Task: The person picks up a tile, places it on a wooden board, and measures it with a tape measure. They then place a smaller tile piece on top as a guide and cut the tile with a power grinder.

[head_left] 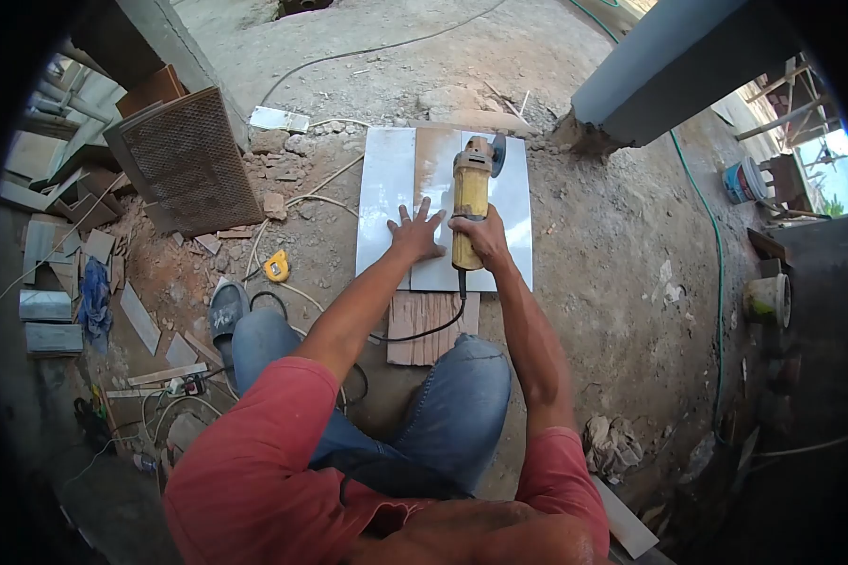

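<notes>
A yellow angle grinder (pixel 471 184) is gripped around its rear body by my right hand (pixel 481 236). Its dark disc (pixel 498 154) stands at the far right end of the tool, over the white tile (pixel 511 247). From the grinder's back end a black cord (pixel 431 331) curves down to the left. My left hand (pixel 418 234) lies with spread fingers on the pale tile surface, left of the grinder. Behind the fingers runs a brown strip (pixel 432 151) dusted with white. Under the near edge sits a reddish, grooved tile (pixel 432 341), between my knees.
A yellow tape measure (pixel 276 266) lies on the dirt floor to the left, near cables. A large ribbed brown tile (pixel 190 162) leans at the left among stacked offcuts. At the right rise a grey pillar (pixel 674 75), a green hose (pixel 697 188) and buckets (pixel 768 300).
</notes>
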### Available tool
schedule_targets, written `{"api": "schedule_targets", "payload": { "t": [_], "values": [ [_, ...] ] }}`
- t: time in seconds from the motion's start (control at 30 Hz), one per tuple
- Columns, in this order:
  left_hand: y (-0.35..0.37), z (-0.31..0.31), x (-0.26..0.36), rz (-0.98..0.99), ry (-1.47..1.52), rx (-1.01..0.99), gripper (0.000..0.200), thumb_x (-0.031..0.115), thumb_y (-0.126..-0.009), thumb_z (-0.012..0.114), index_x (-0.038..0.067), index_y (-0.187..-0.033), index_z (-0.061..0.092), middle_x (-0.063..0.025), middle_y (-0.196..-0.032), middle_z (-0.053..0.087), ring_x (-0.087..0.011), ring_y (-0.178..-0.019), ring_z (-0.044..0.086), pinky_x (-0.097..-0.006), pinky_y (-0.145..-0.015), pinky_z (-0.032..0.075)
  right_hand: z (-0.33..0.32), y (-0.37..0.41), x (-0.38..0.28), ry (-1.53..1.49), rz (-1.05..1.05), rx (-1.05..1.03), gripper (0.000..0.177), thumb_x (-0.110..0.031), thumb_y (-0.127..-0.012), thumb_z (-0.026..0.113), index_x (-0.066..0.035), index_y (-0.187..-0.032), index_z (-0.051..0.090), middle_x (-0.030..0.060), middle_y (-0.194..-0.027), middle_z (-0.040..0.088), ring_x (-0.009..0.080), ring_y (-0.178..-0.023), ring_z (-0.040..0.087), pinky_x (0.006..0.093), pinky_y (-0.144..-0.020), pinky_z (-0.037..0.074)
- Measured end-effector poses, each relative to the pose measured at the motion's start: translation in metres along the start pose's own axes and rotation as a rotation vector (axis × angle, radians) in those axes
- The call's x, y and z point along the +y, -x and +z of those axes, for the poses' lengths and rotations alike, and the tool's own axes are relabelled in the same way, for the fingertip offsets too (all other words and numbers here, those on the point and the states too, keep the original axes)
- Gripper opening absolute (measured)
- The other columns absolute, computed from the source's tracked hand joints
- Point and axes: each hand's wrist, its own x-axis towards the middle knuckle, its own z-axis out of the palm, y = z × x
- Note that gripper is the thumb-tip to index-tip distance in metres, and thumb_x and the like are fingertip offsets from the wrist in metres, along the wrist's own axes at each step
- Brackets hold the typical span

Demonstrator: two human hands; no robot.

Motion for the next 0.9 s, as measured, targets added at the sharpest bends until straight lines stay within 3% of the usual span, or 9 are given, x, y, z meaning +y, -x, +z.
{"api": "schedule_targets", "payload": {
  "t": [0.17,0.23,0.27,0.3,0.4,0.5,0.6,0.67,0.9],
  "values": [
    [-0.003,-0.003,0.004,-0.011,-0.043,-0.038,0.091,0.044,-0.065,0.075,0.027,-0.141,0.029,-0.0027,-0.153,0.004,-0.0477,-0.135,0.009,-0.0682,-0.1,0.02,0.011,-0.054,-0.009,0.085,-0.01,-0.136,0.064,-0.023,-0.059,0.076,0.009,-0.107,0.049,0.0189,-0.094,0.063,0.0256,-0.081,0.063,0.0326,-0.069,0.051],
    [-0.004,-0.004,0.005,-0.04,-0.035,-0.044,0.092,0.043,-0.064,0.076,0.026,-0.141,0.029,-0.0024,-0.153,0.005,-0.0468,-0.135,0.01,-0.0674,-0.1,0.021,0.021,-0.075,0.003,0.123,-0.075,0.008,0.035,-0.015,-0.062,0.073,0.004,-0.087,0.059,0.011,-0.076,0.063,0.0172,-0.066,0.061,0.0301,-0.061,0.049],
    [-0.004,-0.006,0.006,-0.033,-0.059,-0.069,0.095,0.043,-0.064,0.076,0.021,-0.143,0.027,-0.0021,-0.153,0.005,-0.0463,-0.135,0.01,-0.0661,-0.1,0.023,0.021,-0.088,0.006,0.15,0.021,-0.055,0.07,-0.028,-0.056,0.078,0.01,-0.107,0.049,0.0236,-0.097,0.062,0.03,-0.086,0.064,0.0343,-0.073,0.052],
    [-0.005,-0.005,0.007,-0.019,-0.078,-0.084,0.095,0.043,-0.064,0.076,0.021,-0.143,0.027,-0.0021,-0.153,0.005,-0.0463,-0.135,0.01,-0.0661,-0.1,0.023,0.022,-0.091,0.001,0.147,0.005,-0.059,0.072,-0.029,-0.054,0.078,0.011,-0.107,0.048,0.0255,-0.099,0.061,0.0316,-0.088,0.063,0.0347,-0.076,0.051],
    [-0.009,0.0,0.004,-0.036,-0.087,-0.047,0.102,0.046,-0.063,0.076,0.014,-0.143,0.022,-0.0024,-0.153,0.005,-0.0465,-0.135,0.011,-0.064,-0.1,0.025,0.027,-0.101,-0.007,0.145,0.005,-0.031,0.075,-0.03,-0.053,0.078,0.011,-0.108,0.048,0.027,-0.1,0.06,0.0336,-0.092,0.062,0.0352,-0.079,0.05],
    [-0.015,0.009,-0.004,-0.023,-0.077,-0.018,0.108,0.059,-0.059,0.073,0.014,-0.143,0.023,-0.0081,-0.152,0.011,-0.0474,-0.134,0.011,-0.0654,-0.099,0.024,0.036,-0.116,0.0,0.152,-0.029,-0.003,0.052,-0.021,-0.059,0.075,0.009,-0.097,0.055,0.0184,-0.086,0.064,0.0247,-0.077,0.064,0.0319,-0.069,0.051],
    [-0.014,0.008,-0.004,-0.025,-0.092,-0.034,0.107,0.06,-0.059,0.072,0.012,-0.142,0.024,-0.0105,-0.15,0.016,-0.0471,-0.134,0.012,-0.0645,-0.1,0.024,0.031,-0.11,-0.017,0.18,-0.026,0.04,0.063,-0.026,-0.057,0.076,0.012,-0.101,0.053,0.021,-0.091,0.063,0.0269,-0.081,0.063,0.0323,-0.072,0.051],
    [-0.014,0.007,-0.002,-0.026,-0.088,-0.043,0.107,0.06,-0.059,0.072,0.012,-0.141,0.024,-0.0106,-0.15,0.017,-0.047,-0.134,0.012,-0.0642,-0.1,0.024,0.029,-0.116,-0.02,0.163,0.066,-0.052,0.079,-0.031,-0.053,0.078,0.012,-0.112,0.048,0.0282,-0.106,0.059,0.0355,-0.099,0.06,0.0355,-0.085,0.049],
    [-0.013,0.005,0.0,-0.041,-0.066,-0.044,0.098,0.056,-0.063,0.072,0.013,-0.141,0.031,-0.0042,-0.153,0.006,-0.0477,-0.134,0.011,-0.0645,-0.1,0.023,0.032,-0.119,-0.016,0.166,0.082,-0.073,0.077,-0.031,-0.053,0.078,0.011,-0.111,0.049,0.0277,-0.106,0.059,0.0352,-0.099,0.06,0.0354,-0.085,0.049]
  ]
}}
